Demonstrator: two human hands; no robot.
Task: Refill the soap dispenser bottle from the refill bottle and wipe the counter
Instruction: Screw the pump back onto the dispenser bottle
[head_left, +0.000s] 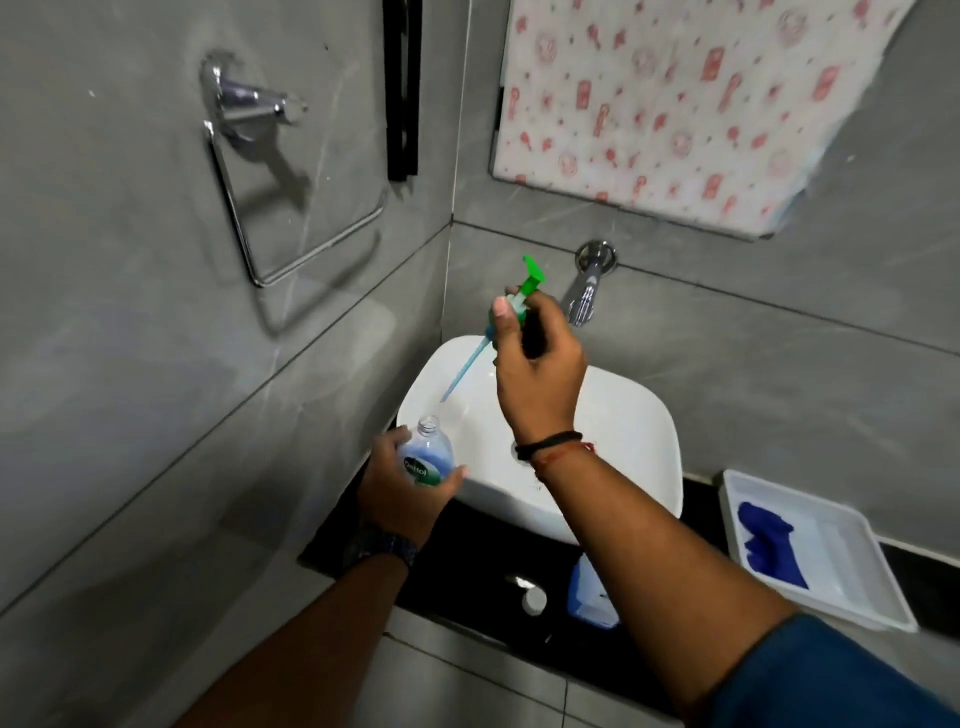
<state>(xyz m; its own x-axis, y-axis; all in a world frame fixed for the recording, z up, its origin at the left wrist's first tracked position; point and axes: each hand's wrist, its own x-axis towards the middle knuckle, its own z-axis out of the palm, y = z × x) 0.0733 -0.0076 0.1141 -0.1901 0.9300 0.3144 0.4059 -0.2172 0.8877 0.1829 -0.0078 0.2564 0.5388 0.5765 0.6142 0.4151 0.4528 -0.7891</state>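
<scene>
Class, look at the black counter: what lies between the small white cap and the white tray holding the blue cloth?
In the head view, the refill bottle stands between the white cap and the white tray, close to the cap, partly hidden behind the right forearm.

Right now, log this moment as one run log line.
left hand: holds open dispenser bottle | right hand: holds green pump above sink | refill bottle: on counter | pour: not started

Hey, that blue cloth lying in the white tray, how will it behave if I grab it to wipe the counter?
The blue cloth lies crumpled in the white plastic tray, so it is probably floppy and light. It looks unlikely to roll or slip.
</scene>
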